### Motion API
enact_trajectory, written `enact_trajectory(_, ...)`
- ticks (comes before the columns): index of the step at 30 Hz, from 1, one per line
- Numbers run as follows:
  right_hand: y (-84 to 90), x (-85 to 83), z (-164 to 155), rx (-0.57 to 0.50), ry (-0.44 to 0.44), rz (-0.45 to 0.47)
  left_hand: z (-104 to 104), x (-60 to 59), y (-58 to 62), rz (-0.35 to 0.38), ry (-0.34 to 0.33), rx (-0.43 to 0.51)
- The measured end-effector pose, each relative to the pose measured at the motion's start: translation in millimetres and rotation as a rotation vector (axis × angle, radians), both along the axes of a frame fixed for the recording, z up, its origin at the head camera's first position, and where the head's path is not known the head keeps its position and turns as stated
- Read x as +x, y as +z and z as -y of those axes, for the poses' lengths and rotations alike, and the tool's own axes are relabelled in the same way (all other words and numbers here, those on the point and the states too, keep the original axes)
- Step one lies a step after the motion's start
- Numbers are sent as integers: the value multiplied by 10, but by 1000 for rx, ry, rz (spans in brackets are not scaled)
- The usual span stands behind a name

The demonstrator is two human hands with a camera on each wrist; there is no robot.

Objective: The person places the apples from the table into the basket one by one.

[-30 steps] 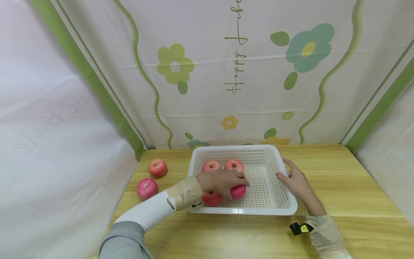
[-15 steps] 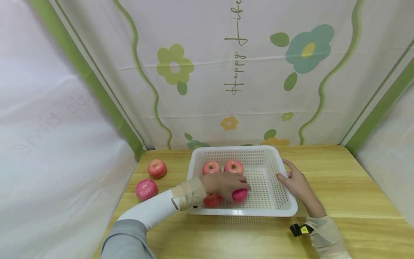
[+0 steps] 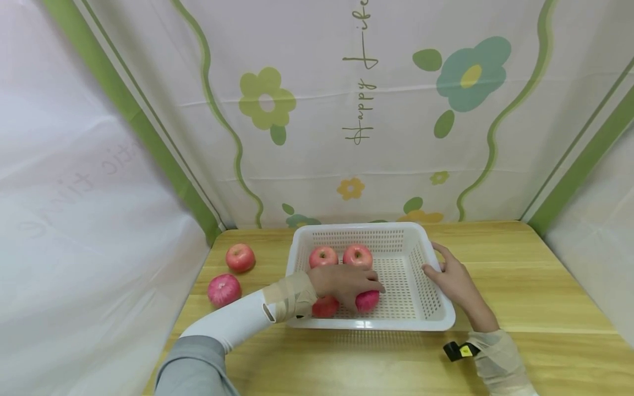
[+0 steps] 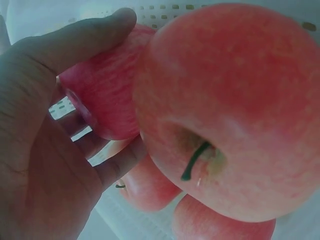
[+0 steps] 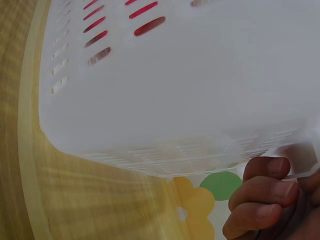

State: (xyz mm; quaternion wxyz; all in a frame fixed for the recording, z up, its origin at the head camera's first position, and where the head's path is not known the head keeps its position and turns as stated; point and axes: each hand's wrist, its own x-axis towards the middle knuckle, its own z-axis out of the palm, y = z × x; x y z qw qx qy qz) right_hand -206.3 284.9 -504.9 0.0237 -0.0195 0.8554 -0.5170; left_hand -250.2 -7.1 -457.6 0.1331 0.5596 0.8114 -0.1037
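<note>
A white perforated basket [image 3: 361, 324] stands on the wooden table. Inside it, my left hand [image 3: 349, 281] holds a dark pink streaked apple [image 3: 367, 301] low over the basket floor. In the left wrist view the thumb lies along one side of this apple, with fingers around the other. Red apples surround that hand: one at the back left [image 3: 323, 256], another beside it [image 3: 358, 256], and a front one [image 3: 325, 307] partly covered by the wrist. At the basket's right end, my right hand [image 3: 453, 278] grips the rim, thumb on top and fingers curled outside.
Left of the basket, a red apple [image 3: 240, 258] and a dark pink streaked apple [image 3: 224, 290] rest on the table [image 3: 520, 275]. A flower-printed curtain [image 3: 317, 165] rises behind the table, with white fabric walls on both sides.
The left hand has shifted slightly right and toward the front with the dark pink apple, uncovering more of the back apples. It barely moves in the last half second. The right hand keeps its place.
</note>
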Motion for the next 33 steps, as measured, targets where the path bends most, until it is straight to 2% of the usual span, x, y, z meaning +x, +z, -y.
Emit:
enact_trajectory(15,8,4,12,0,0,-1,10,-11,2,61,9,21)
enact_trajectory(33,44,21,32,12,-1,-3,79,-17,171,132,116,60)
